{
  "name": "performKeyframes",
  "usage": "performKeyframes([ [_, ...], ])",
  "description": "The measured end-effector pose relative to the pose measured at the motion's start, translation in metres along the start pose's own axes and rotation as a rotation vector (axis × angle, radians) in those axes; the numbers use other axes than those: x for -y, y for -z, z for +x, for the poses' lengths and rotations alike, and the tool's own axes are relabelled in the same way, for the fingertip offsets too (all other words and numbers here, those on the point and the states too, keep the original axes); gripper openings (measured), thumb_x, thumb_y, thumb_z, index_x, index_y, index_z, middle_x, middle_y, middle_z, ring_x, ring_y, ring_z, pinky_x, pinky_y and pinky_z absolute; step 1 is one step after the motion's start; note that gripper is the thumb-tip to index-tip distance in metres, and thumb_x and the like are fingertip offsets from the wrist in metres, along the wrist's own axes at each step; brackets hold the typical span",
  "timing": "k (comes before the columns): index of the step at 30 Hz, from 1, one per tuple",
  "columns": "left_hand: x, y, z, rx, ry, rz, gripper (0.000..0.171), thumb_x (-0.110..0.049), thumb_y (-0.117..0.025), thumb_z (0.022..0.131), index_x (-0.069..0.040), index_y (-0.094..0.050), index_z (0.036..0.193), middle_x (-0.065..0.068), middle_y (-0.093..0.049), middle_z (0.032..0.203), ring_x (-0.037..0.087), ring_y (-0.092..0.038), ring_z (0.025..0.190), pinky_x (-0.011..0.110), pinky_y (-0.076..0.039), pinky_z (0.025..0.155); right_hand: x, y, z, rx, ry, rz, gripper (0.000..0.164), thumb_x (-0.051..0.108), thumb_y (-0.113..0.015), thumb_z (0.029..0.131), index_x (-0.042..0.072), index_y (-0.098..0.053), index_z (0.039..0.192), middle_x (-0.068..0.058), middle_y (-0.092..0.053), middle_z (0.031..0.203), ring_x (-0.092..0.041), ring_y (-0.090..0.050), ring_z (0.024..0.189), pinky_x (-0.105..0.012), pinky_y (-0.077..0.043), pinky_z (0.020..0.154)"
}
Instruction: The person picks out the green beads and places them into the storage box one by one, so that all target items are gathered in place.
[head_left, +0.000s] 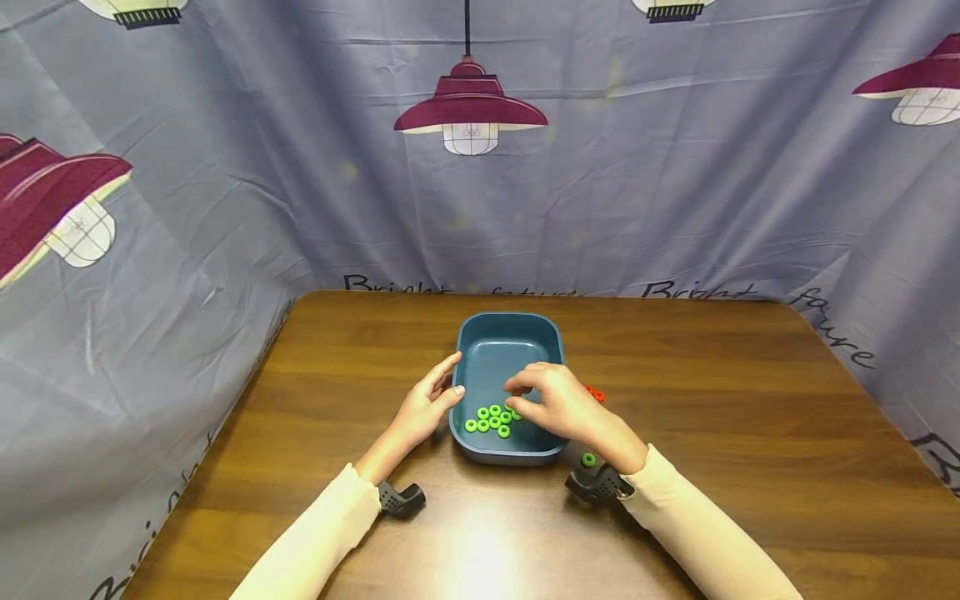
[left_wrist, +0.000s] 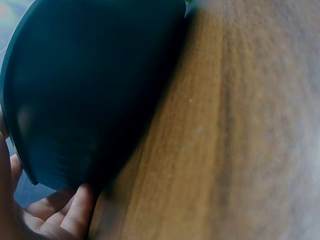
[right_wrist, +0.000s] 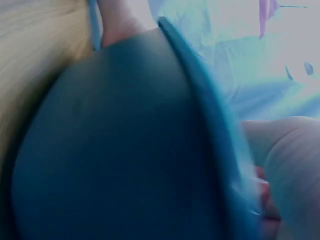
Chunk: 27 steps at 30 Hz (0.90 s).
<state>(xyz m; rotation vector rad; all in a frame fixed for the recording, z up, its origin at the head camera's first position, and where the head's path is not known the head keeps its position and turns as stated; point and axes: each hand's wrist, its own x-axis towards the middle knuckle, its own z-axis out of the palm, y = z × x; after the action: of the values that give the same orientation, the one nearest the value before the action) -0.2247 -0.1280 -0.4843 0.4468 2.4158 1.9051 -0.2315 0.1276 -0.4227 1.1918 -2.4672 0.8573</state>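
Observation:
A blue-grey rectangular bin (head_left: 506,329) with rounded corners stands on the wooden table. Several small green rings (head_left: 483,426) lie together on its floor, toward the near end. My left hand (head_left: 422,410) holds the bin's left side, thumb at the rim; in the left wrist view its fingers (left_wrist: 75,212) press against the outer wall. Over the bin's right part hovers my right hand (head_left: 557,404), bent fingers pointing down at the rings, with a gap showing between thumb and index finger. It partly covers the rings at the right of the group.
Red rings (head_left: 598,396) lie on the table (head_left: 720,417) right of the bin, partly behind my right hand. A single green ring (head_left: 588,459) lies near my right wrist. Behind the table hangs a grey curtain (head_left: 600,208) printed with lamps.

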Motion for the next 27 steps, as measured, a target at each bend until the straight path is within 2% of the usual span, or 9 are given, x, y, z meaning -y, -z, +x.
performKeyframes([
  [6, -0.002, 0.0, 0.004, 0.015, -0.016, 0.002, 0.061, -0.011, -0.058, 0.1, -0.007, -0.037, 0.157, 0.03, -0.052, 0.148, 0.043, -0.051, 0.138, 0.057, -0.04, 0.115, -0.016, 0.027, -0.027, -0.248, -0.021, -0.014, 0.013, 0.002, -0.081, 0.079, 0.007, -0.078, 0.091, 0.0, -0.073, 0.082, -0.016, -0.066, 0.074, -0.027, -0.053, 0.065],
  [8, -0.003, 0.001, 0.005, 0.018, -0.022, -0.004, 0.061, -0.011, -0.058, 0.1, -0.006, -0.036, 0.157, 0.031, -0.052, 0.148, 0.044, -0.052, 0.138, 0.058, -0.041, 0.115, -0.022, 0.034, -0.039, -0.3, -0.048, -0.02, 0.015, 0.0, -0.081, 0.077, 0.007, -0.078, 0.089, 0.001, -0.073, 0.081, -0.015, -0.066, 0.073, -0.022, -0.05, 0.063],
  [11, -0.002, 0.002, 0.003, 0.017, -0.018, -0.003, 0.061, -0.012, -0.057, 0.101, -0.007, -0.036, 0.158, 0.03, -0.051, 0.149, 0.044, -0.051, 0.138, 0.058, -0.042, 0.114, -0.029, 0.04, -0.057, -0.327, -0.092, -0.04, 0.017, -0.002, -0.081, 0.075, 0.008, -0.078, 0.088, 0.002, -0.073, 0.08, -0.01, -0.065, 0.072, -0.018, -0.049, 0.065],
  [15, -0.002, 0.003, 0.004, 0.01, -0.012, 0.01, 0.061, -0.012, -0.057, 0.101, -0.008, -0.036, 0.158, 0.03, -0.051, 0.149, 0.043, -0.051, 0.139, 0.057, -0.041, 0.115, -0.038, 0.044, -0.079, -0.263, -0.111, -0.07, 0.017, -0.002, -0.081, 0.074, 0.009, -0.078, 0.088, 0.005, -0.072, 0.079, -0.008, -0.063, 0.069, -0.019, -0.05, 0.064],
  [19, -0.002, 0.002, 0.003, 0.003, -0.015, 0.014, 0.06, -0.011, -0.057, 0.101, -0.009, -0.037, 0.157, 0.029, -0.053, 0.147, 0.042, -0.052, 0.138, 0.055, -0.042, 0.115, -0.043, 0.04, -0.096, -0.104, -0.082, -0.071, 0.019, 0.005, -0.084, 0.072, 0.009, -0.076, 0.089, 0.006, -0.07, 0.079, -0.005, -0.062, 0.07, -0.022, -0.051, 0.063],
  [23, -0.003, 0.0, 0.0, 0.001, -0.01, 0.01, 0.06, -0.01, -0.058, 0.101, -0.006, -0.037, 0.157, 0.03, -0.054, 0.146, 0.044, -0.054, 0.136, 0.054, -0.043, 0.114, -0.042, 0.032, -0.103, 0.048, -0.073, -0.068, 0.021, 0.015, -0.087, 0.073, 0.012, -0.076, 0.091, 0.007, -0.07, 0.082, -0.003, -0.061, 0.073, -0.024, -0.053, 0.064],
  [27, -0.004, -0.001, 0.0, 0.0, 0.0, 0.01, 0.06, -0.01, -0.058, 0.101, -0.007, -0.037, 0.157, 0.03, -0.054, 0.147, 0.043, -0.054, 0.136, 0.055, -0.044, 0.113, -0.042, 0.03, -0.105, 0.104, -0.061, -0.079, 0.02, 0.02, -0.087, 0.074, 0.015, -0.077, 0.091, 0.01, -0.068, 0.081, -0.002, -0.057, 0.073, -0.02, -0.048, 0.064],
])
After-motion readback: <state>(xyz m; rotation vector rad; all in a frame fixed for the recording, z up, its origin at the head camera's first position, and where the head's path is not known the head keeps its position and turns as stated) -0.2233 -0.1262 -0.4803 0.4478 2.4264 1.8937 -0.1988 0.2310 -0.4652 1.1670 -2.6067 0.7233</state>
